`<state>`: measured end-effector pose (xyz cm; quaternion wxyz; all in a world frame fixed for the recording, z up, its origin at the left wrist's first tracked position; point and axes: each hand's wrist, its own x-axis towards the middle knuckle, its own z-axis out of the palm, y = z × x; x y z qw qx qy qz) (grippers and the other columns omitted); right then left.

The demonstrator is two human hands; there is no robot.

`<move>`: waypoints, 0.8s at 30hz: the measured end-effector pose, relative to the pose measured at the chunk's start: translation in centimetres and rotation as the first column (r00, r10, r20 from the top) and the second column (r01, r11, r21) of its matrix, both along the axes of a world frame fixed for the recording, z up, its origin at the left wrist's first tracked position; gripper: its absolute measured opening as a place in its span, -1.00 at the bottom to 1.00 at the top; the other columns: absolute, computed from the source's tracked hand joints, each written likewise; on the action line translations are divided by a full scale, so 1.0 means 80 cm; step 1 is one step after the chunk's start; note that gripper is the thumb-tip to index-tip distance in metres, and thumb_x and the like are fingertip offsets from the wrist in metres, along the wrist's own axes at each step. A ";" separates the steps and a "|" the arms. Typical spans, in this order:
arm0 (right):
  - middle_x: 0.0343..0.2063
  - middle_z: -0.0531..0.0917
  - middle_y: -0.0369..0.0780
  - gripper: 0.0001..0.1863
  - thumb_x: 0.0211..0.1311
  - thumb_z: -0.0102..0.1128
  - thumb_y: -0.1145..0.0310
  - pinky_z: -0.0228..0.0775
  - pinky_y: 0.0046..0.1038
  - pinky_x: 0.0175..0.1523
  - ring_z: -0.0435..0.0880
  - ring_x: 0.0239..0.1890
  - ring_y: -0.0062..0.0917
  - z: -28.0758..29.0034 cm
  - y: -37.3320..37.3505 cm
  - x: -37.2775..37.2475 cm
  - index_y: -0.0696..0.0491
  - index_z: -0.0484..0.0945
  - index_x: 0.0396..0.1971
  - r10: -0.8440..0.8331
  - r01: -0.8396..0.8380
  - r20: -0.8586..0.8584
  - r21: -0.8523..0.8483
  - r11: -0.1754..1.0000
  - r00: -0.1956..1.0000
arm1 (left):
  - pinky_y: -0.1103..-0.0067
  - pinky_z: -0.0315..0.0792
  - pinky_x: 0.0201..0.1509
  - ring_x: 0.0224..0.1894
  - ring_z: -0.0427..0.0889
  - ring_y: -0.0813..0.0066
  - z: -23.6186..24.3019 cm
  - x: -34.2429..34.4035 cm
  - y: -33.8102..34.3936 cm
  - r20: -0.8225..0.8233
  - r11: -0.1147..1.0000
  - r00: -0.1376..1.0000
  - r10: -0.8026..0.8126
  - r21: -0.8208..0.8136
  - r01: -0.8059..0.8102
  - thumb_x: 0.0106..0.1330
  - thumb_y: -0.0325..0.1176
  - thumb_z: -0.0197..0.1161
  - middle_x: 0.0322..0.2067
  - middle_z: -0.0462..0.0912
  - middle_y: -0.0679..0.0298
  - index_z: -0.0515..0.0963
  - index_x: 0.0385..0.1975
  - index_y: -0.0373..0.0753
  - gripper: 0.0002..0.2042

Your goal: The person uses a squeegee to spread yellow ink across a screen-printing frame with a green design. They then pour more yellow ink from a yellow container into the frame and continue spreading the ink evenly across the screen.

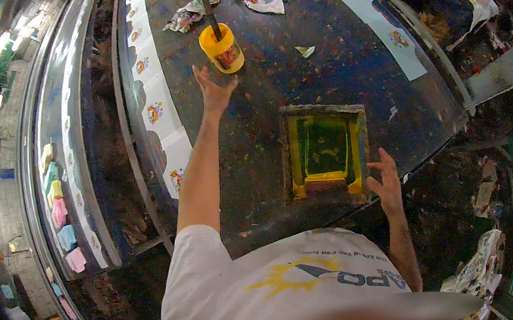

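My left hand reaches forward with its fingers spread, just short of a yellow tub. The tub stands on the dark, paint-flecked table, and a dark stick rises out of it. On the near part of the table lies a screen-printing frame with a greenish mesh. Yellow ink is spread along its near end and sides, around a brownish strip. Beside the frame's right edge, my right hand is open with nothing in it; whether it touches the edge I cannot tell.
Strips of white printed pieces run along the table's left side and right side. Crumpled cloths and a small scrap lie past the tub. Another long table with colourful pieces stands left.
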<state>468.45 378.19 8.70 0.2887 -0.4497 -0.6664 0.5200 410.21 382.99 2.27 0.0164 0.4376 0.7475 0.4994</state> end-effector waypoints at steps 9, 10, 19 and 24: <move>0.57 0.30 -0.05 -0.55 0.29 0.51 0.23 -0.07 -0.05 0.67 0.19 0.63 -0.16 0.047 -0.015 -0.027 0.08 0.66 0.11 -0.099 0.093 0.032 0.158 0.983 0.995 | 0.16 0.32 0.56 0.42 0.44 -0.03 -0.015 -0.047 0.074 0.158 0.954 0.963 -0.219 0.240 0.177 0.08 -0.23 0.74 0.44 0.22 -0.06 -0.12 0.57 -0.33 0.21; 0.56 0.31 -0.04 -0.55 0.30 0.50 0.21 -0.06 -0.05 0.67 0.19 0.63 -0.15 0.049 -0.020 -0.033 0.07 0.66 0.11 -0.116 0.116 -0.014 0.107 0.987 0.993 | 0.17 0.35 0.54 0.41 0.46 -0.02 -0.020 -0.044 0.071 0.262 0.959 0.944 -0.201 0.248 0.136 0.08 -0.21 0.74 0.43 0.24 -0.06 -0.09 0.57 -0.34 0.20; 0.58 0.27 -0.10 -0.53 0.20 0.54 0.21 -0.01 -0.03 0.66 0.18 0.63 -0.11 0.068 -0.017 -0.090 0.02 0.71 0.10 0.118 -0.160 0.258 0.150 0.976 0.959 | 0.19 0.31 0.54 0.42 0.40 0.09 -0.010 -0.057 0.084 0.074 0.904 0.944 -0.320 0.323 0.281 0.02 -0.15 0.77 0.33 0.33 -0.05 -0.06 0.54 -0.43 0.23; 0.57 0.29 -0.10 -0.54 0.18 0.57 0.23 0.04 0.01 0.64 0.20 0.62 -0.10 0.080 -0.018 -0.109 -0.02 0.72 0.09 0.123 -0.183 0.353 0.141 0.973 0.928 | 0.15 0.29 0.54 0.41 0.38 0.00 -0.003 -0.008 0.087 0.076 0.957 0.988 -0.135 0.269 0.110 -0.07 -0.16 0.81 0.33 0.34 -0.02 -0.03 0.53 -0.35 0.26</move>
